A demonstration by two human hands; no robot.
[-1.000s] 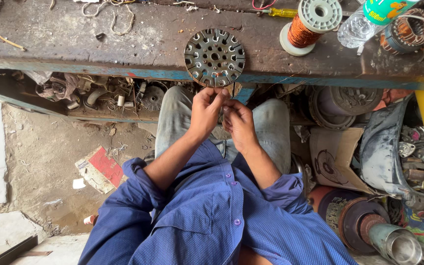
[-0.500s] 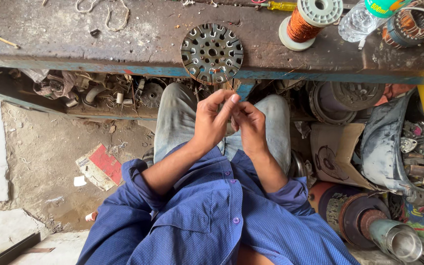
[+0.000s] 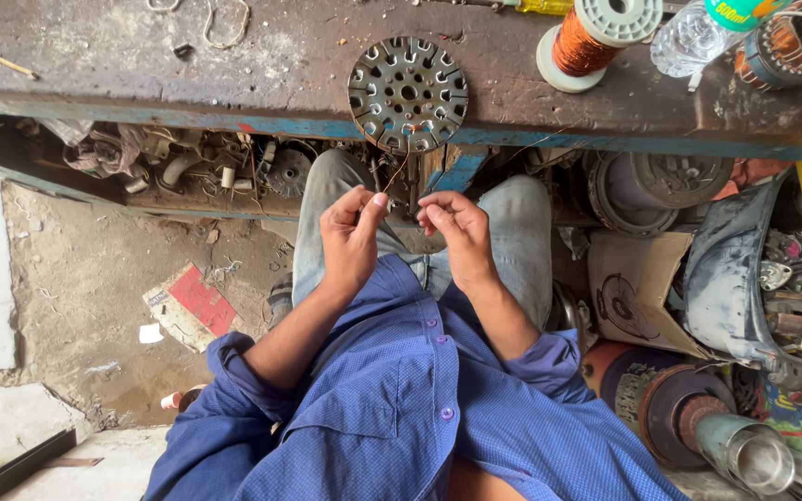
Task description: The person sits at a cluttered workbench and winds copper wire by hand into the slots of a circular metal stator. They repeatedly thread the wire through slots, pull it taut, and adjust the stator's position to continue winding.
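A clear plastic bottle point(image 3: 693, 37) lies on the table point(image 3: 262, 65) at two o'clock. Below the round slotted motor core point(image 3: 407, 93), the left hand point(image 3: 350, 243) pinches thin copper wire point(image 3: 399, 173); the right hand point(image 3: 459, 232) curls, fingertips pressed together.

Single head-worn view — looking steeply down, close over the lap. Surface point(image 3: 187, 65) along 12 o'clock, floor point(image 3: 76, 306) at 9, clutter at 3 — no second view.

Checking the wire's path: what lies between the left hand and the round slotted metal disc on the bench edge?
In the head view, only a thin copper wire spans from the left hand up toward the slotted disc.
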